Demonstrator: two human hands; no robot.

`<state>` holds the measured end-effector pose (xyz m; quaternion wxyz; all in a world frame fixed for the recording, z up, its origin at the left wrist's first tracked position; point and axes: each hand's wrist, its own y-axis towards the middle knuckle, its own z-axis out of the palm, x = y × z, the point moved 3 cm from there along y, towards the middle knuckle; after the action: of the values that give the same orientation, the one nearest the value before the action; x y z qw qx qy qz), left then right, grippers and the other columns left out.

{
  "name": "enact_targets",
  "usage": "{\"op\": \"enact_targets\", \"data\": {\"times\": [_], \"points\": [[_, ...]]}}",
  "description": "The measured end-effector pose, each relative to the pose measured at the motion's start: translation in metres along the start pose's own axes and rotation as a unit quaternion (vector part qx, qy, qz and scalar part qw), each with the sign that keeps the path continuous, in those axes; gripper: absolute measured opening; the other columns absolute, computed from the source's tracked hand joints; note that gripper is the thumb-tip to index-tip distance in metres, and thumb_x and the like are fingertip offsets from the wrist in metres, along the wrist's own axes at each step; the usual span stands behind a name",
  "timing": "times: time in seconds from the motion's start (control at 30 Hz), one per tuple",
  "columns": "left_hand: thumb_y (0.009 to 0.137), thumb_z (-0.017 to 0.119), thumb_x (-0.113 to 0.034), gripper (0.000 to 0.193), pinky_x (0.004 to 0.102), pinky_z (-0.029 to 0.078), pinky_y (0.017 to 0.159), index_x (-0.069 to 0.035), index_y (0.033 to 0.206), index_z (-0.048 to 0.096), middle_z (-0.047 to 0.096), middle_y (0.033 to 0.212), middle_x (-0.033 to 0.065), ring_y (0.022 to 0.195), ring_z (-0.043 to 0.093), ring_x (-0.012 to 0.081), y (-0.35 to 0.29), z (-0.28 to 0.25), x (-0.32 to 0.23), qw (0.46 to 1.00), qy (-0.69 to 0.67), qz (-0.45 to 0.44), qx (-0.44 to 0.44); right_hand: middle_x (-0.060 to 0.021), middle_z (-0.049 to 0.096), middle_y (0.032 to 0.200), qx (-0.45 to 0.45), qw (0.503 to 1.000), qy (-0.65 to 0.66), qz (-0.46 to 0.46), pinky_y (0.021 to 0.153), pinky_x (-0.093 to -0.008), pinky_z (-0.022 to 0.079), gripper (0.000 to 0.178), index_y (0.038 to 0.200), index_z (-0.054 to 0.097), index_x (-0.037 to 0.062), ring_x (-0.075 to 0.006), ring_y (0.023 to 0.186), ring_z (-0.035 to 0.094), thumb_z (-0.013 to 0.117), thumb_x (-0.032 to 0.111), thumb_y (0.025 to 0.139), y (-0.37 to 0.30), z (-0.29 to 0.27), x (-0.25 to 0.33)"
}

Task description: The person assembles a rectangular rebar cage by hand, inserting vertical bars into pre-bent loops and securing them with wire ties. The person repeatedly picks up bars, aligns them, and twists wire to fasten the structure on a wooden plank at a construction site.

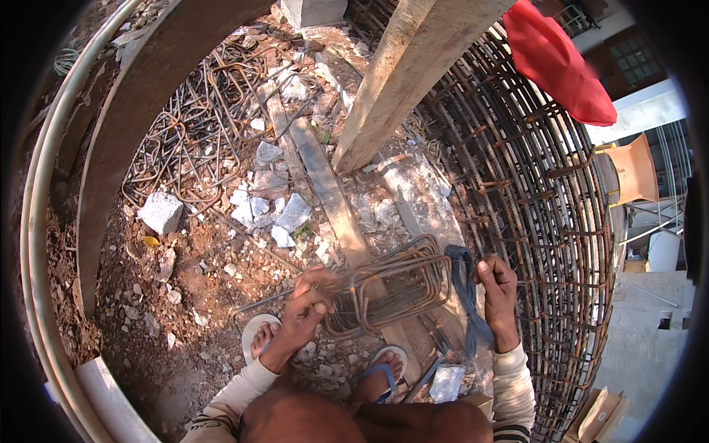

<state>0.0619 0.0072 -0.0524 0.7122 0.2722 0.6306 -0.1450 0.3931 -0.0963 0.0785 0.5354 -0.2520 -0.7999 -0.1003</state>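
Left fingers (310, 282) and right fingers (504, 270) curl, grip unclear; rusty stirrups (390, 306) stack as rounded rectangles.

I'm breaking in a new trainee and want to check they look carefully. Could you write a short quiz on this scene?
1. Multiple choice: what shows between the left hand and the right hand?
A) a plastic bucket
B) a stack of bent metal frames
C) a coiled garden hose

2. True or false: in the picture, the orange chair appears to the right of the steel bar cage.

3. Fill in the blank: the bundle of dark blue wire is nearer to the person's ____ hand.

Key: 1. B; 2. True; 3. right
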Motion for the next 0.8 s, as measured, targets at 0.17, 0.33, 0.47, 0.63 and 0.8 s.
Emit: {"op": "enact_targets", "data": {"times": [0.17,0.33,0.47,0.63,0.8], "points": [[0.104,0.058,-0.033,0.033,0.0559,0.03,0.115,-0.004,0.091,0.065,0.056,0.14,0.0196,0.134,0.047,0.0411,-0.013,0.011,0.024,0.997,-0.031,-0.044,-0.05,-0.0004,0.053,0.09,0.03,0.999,-0.01,-0.008,0.076,-0.0255,0.039,0.023,0.089,0.047,0.006,-0.0089,0.083,0.045,0.068,0.012,0.098,-0.005,0.009,-0.017],[0.103,0.059,-0.039,0.038,0.0536,0.032,0.113,-0.005,0.087,0.063,0.055,0.139,0.0211,0.135,0.047,0.0387,-0.014,0.012,0.023,0.998,-0.006,-0.024,-0.058,-0.0052,0.053,0.108,-0.007,0.999,-0.033,0.006,0.092,-0.0283,0.044,0.029,0.101,0.044,0.008,-0.0135,0.103,0.049,0.071,0.003,0.092,-0.013,0.013,-0.063],[0.104,0.059,-0.041,0.039,0.0538,0.031,0.114,-0.005,0.088,0.064,0.056,0.138,0.02,0.136,0.046,0.0378,-0.014,0.013,0.021,0.995,0.028,-0.026,-0.092,-0.0051,0.055,0.103,-0.073,0.997,0.039,-0.01,0.09,-0.0303,0.046,0.023,0.103,0.044,0.0093,-0.0141,0.1,0.053,0.067,0.009,0.098,-0.014,0.008,-0.084],[0.101,0.063,-0.038,0.039,0.0552,0.036,0.111,-0.001,0.088,0.069,0.06,0.131,0.0208,0.133,0.05,0.0428,-0.012,0.011,0.021,0.996,0.012,-0.031,-0.088,0.0005,0.045,0.078,-0.093,0.994,0.06,0.018,0.065,-0.0276,0.042,0.022,0.097,0.046,0.0097,-0.0096,0.069,0.045,0.053,0.026,0.109,-0.004,-0.006,-0.08],[0.099,0.065,-0.037,0.038,0.0541,0.036,0.11,-0.002,0.085,0.073,0.063,0.124,0.0198,0.128,0.053,0.0398,-0.011,0.006,0.014,0.997,0.036,-0.015,-0.072,0.0017,0.047,0.073,-0.059,0.998,0.016,0.018,0.06,-0.0278,0.037,0.021,0.1,0.058,0.0016,-0.0083,0.066,0.042,0.056,0.021,0.107,-0.002,0.002,-0.055]]}}
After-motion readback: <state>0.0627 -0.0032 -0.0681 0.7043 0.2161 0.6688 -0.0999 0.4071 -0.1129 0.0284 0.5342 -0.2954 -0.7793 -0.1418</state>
